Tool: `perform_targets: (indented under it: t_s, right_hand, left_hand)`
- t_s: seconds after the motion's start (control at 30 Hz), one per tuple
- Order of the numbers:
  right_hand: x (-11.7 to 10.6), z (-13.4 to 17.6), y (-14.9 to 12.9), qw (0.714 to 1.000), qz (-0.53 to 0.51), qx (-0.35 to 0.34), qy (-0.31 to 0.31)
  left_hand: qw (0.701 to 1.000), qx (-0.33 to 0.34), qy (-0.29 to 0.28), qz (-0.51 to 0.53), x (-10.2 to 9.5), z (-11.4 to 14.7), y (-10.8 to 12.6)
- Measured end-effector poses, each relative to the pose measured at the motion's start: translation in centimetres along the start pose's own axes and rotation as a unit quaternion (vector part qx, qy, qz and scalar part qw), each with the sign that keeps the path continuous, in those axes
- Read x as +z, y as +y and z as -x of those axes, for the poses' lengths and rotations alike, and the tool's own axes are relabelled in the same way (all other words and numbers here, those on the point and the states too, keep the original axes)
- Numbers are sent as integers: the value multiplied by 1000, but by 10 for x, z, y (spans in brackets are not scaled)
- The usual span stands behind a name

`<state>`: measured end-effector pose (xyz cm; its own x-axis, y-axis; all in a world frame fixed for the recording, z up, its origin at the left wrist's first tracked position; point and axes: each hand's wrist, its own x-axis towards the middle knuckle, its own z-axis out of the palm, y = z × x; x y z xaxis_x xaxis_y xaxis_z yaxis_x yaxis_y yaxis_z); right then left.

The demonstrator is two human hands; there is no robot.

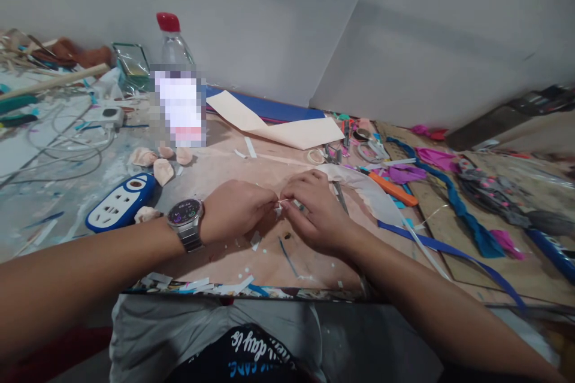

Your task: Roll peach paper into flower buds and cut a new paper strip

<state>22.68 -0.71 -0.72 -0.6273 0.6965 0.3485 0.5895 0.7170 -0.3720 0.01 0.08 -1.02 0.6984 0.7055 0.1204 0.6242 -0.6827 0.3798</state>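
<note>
My left hand (240, 209), with a watch (186, 221) on its wrist, pinches one end of a small thin white piece (281, 202). On the other end of it are the fingertips of my right hand (317, 209), also pinched together. What kind of thing the piece is cannot be made out, as the fingers cover most of it. Both hands are close together over the pinkish work surface (251, 263). Under them lie paper scraps (256, 241) and a thin dark strip (287, 254). Left of the watch are several crumpled cream-coloured pieces (163, 172).
A blue-and-white power strip (119, 203) sits at left, near a red-capped bottle (173, 42). Behind my hands lies a folded cream strip (269, 125). To the right are an orange-handled cutter (390, 187), a blue ribbon (449, 245) and teal crepe paper (453, 197).
</note>
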Motion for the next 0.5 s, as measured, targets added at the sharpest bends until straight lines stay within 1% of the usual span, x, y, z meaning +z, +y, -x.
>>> perform_targets:
  t_s: [0.27, 0.5]
  right_hand:
    - [2, 2, 3, 999, -25, 12, 22]
    - [2, 3, 3, 998, -51, 9, 21]
  left_hand:
    - [994, -30, 8, 108, 3, -1, 2]
    - [998, -20, 23, 60, 4, -1, -1]
